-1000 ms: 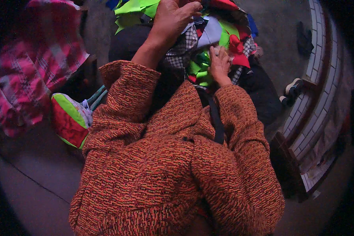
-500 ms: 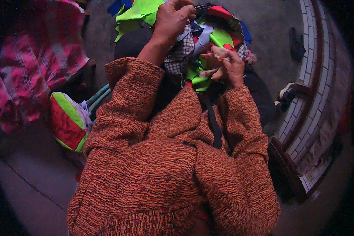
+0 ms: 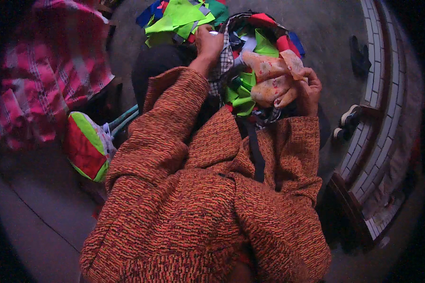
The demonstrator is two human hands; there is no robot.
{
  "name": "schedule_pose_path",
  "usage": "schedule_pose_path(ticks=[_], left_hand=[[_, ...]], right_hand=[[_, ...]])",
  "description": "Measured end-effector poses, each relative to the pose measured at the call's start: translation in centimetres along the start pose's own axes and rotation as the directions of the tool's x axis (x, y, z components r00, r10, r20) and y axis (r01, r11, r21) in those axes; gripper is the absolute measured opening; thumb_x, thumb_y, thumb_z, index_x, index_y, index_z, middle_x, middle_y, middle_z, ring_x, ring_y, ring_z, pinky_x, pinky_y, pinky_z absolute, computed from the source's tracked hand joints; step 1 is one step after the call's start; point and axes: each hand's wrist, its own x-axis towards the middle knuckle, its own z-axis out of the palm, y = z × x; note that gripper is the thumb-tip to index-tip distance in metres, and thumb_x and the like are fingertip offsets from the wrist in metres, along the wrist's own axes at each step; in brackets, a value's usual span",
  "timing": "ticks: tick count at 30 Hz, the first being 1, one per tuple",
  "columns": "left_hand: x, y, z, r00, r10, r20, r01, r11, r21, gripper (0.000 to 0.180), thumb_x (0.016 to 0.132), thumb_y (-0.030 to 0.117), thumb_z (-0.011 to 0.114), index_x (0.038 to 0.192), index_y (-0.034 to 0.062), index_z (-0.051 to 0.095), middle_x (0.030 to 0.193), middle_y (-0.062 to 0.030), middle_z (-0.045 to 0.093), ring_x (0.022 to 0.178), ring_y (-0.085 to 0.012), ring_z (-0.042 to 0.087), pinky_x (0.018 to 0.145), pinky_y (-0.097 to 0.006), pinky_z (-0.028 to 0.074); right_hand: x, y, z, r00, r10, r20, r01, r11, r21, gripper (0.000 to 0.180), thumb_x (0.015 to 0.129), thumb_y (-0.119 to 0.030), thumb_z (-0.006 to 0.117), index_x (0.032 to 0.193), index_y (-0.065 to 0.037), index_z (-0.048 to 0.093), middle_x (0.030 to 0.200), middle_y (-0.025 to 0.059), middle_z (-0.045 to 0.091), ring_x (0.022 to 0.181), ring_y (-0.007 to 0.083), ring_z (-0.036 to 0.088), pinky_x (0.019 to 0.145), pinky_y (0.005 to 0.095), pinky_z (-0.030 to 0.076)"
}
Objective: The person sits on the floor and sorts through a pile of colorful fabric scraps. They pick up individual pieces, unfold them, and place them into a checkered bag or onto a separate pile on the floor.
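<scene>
Spotted cloth [image 3: 272,88] is pinched by the curled right hand [image 3: 309,90]; the left hand [image 3: 208,43] extends forward, grip unclear.

Jacket [image 3: 198,212]: orange, densely flecked black and dull red
Pale cloth [image 3: 271,89], above the jacket: creamy peach, spotted red
Green scraps [image 3: 241,104], just above the jacket: plain neon green
Checked fabric [image 3: 226,54], above the jacket: black-and-white check
Draped fabric [image 3: 47,80], left of the jacket: pink, pale plaid bands
Padded object [image 3: 90,146], left of the jacket: red and lime panels
Brickwork [image 3: 381,120], right of the jacket: white, dark joints
</scene>
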Motion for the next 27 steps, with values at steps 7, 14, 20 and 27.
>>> schedule_pose_path(ticks=[7, 14, 20, 27], left_hand=[[-0.8, -5.9, 4.8, 0.947, -0.258, 0.191, 0.212, 0.95, 0.23, 0.051, 0.067, 0.017, 0.063, 0.112, 0.0027, 0.046, 0.119, -0.0196, 0.046, 0.113, -0.0345, 0.043, 0.095, -0.042, 0.035], [-1.4, -5.2, 5.1, 0.921, -0.35, 0.173, 0.221, 0.833, 0.507, 0.03, 0.073, 0.019, 0.061, 0.1, 0.0061, 0.058, 0.105, -0.017, 0.059, 0.099, -0.0361, 0.056, 0.082, -0.045, 0.046], [-1.4, -5.1, 4.8, 0.945, -0.231, 0.231, 0.109, 0.889, 0.445, 0.022, 0.077, 0.021, 0.055, 0.092, 0.0046, 0.06, 0.103, -0.0196, 0.059, 0.095, -0.0361, 0.057, 0.081, -0.044, 0.045], [-4.9, 2.8, 2.3, 0.883, 0.322, 0.341, -0.313, 0.946, -0.081, 0.026, 0.077, 0.025, 0.06, 0.086, 0.0009, 0.061, 0.082, -0.0143, 0.061, 0.076, -0.0245, 0.059, 0.069, -0.036, 0.046]], right_hand=[[-0.1, -1.7, 0.1, 0.985, 0.153, -0.075, -0.127, 0.952, 0.28, 0.007, 0.072, -0.002, 0.055, 0.077, -0.006, 0.053, 0.081, 0.0013, 0.052, 0.077, 0.0113, 0.051, 0.072, 0.0227, 0.041], [0.4, -4.1, 1.9, 0.968, 0.244, 0.063, -0.215, 0.673, 0.708, 0.009, 0.073, -0.008, 0.056, 0.081, -0.005, 0.053, 0.088, 0.008, 0.059, 0.081, 0.0176, 0.058, 0.076, 0.0304, 0.048], [0.3, -3.4, 1.4, 0.966, 0.219, 0.136, -0.227, 0.471, 0.853, 0.027, 0.072, -0.01, 0.054, 0.098, -0.001, 0.054, 0.103, 0.0143, 0.057, 0.094, 0.0234, 0.056, 0.086, 0.0364, 0.045], [1.3, -5.7, 3.2, 0.987, 0.118, 0.112, -0.16, 0.578, 0.8, 0.038, 0.073, -0.011, 0.054, 0.109, 0.001, 0.052, 0.112, 0.0174, 0.054, 0.101, 0.0257, 0.053, 0.09, 0.0387, 0.042]])
